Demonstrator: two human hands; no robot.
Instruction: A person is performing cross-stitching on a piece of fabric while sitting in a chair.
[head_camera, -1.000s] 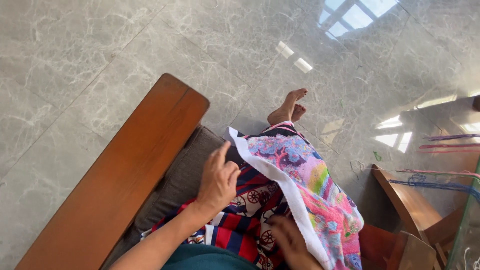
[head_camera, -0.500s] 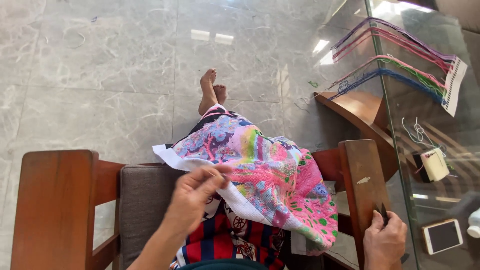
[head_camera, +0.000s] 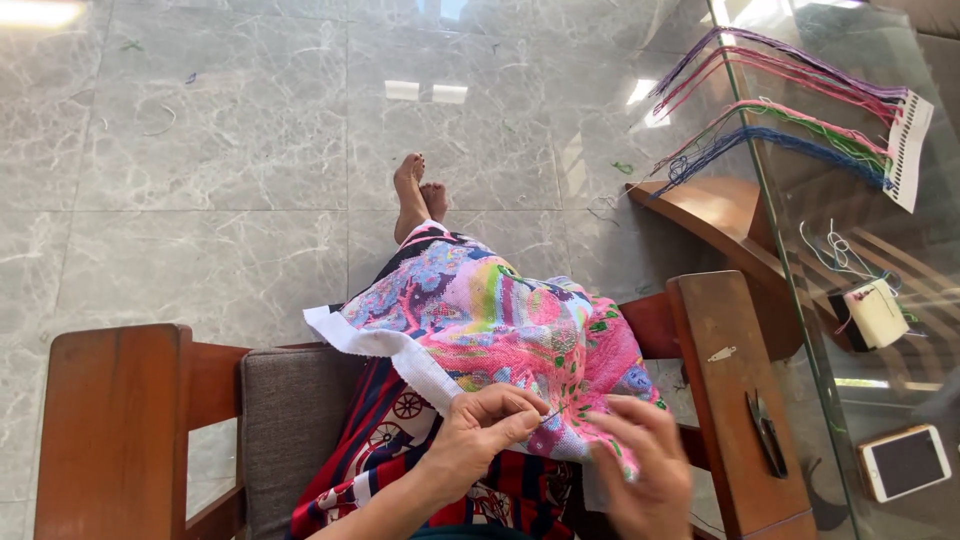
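Pink embroidered cloth (head_camera: 500, 320), white edge, lap-draped

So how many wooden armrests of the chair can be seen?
2. One wide armrest is at the left, beside the grey cushion. The other armrest is at the right, near the glass table, with small snips lying on it.

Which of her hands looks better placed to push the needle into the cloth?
Probably the left hand: it pinches the needle at the embroidered cloth. The right hand only holds the cloth's edge.
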